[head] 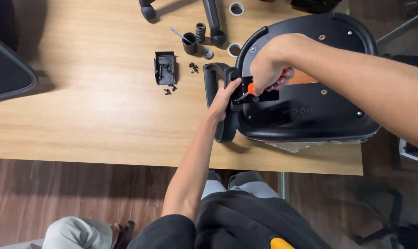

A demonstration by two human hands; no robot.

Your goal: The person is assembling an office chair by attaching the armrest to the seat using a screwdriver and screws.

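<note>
Gripping armrest [217,99] and orange screwdriver [264,84], both hands closed, screws [193,67], spring [200,32], black tray [165,68] nearby.

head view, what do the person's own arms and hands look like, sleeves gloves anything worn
Both hands are bare, with no gloves, rings or watch visible on the left hand or the right hand. Both forearms are uncovered. A short black sleeve ends at the left upper arm; the right sleeve is out of view.

chair seat underside [310,110]: black | armrest [213,99]: black | screwdriver handle [282,78]: orange | table [94,106]: light wood grain | small tray [164,68]: black | spring [200,32]: dark, probably black | loose screws [193,67]: black
</note>
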